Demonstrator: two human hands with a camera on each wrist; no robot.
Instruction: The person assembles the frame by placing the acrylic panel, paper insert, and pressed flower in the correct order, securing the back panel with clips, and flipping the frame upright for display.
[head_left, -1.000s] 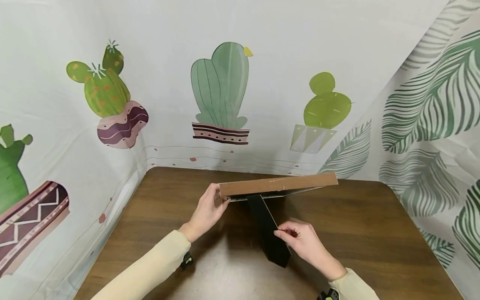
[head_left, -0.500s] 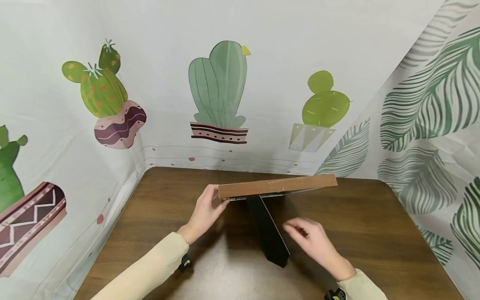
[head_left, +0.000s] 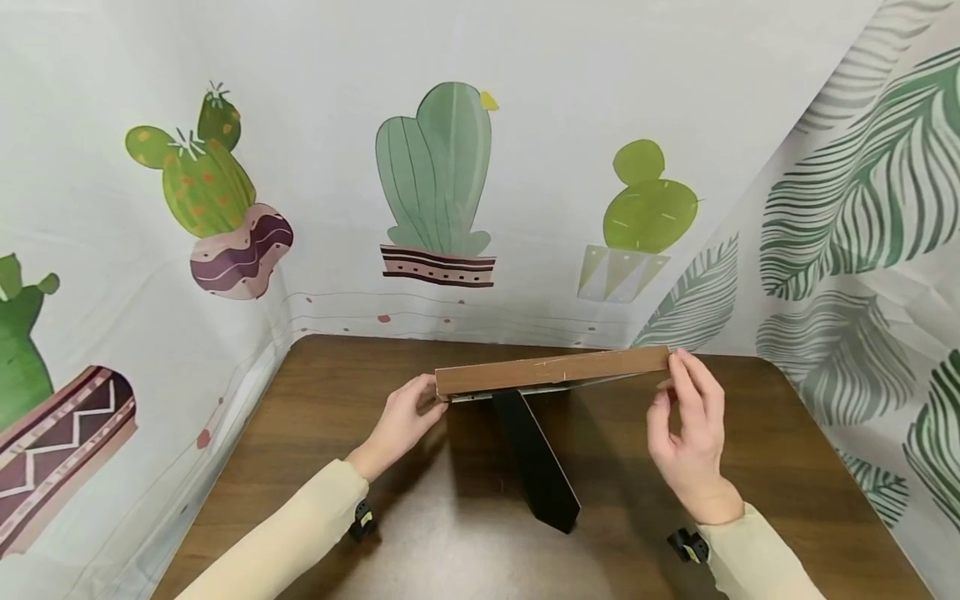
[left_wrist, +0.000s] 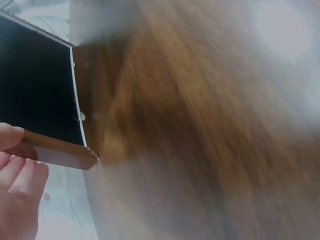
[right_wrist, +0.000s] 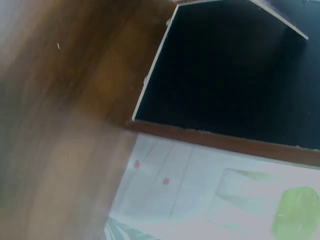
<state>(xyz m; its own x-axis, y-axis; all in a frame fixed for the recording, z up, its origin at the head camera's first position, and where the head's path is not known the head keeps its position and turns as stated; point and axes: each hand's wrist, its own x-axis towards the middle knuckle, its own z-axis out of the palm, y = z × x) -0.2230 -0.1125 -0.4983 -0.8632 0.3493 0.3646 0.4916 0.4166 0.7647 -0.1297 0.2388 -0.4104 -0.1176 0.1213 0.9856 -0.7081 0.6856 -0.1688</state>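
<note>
A picture frame [head_left: 555, 369] with a brown wooden rim stands upright on the table, its back toward me. Its black back panel [right_wrist: 230, 75] fills much of the right wrist view. A black easel leg [head_left: 536, 462] slants out from the back toward the near side of the table. My left hand [head_left: 397, 425] pinches the frame's left end; in the left wrist view the thumb lies on one side of the rim and the fingers on the other. My right hand [head_left: 690, 433] has its fingertips at the frame's right end, the thumb held apart. The front of the frame is hidden.
The brown wooden table [head_left: 337, 375] has rounded far corners. A white cloth backdrop [head_left: 540, 100] printed with cacti and leaves rises behind it and along both sides. Each wrist carries a small black device, such as the right wrist camera [head_left: 687, 546].
My right hand has let go of the easel leg and moved up and right to the frame's right end. My left hand stays at the left end, and the frame has barely moved.
</note>
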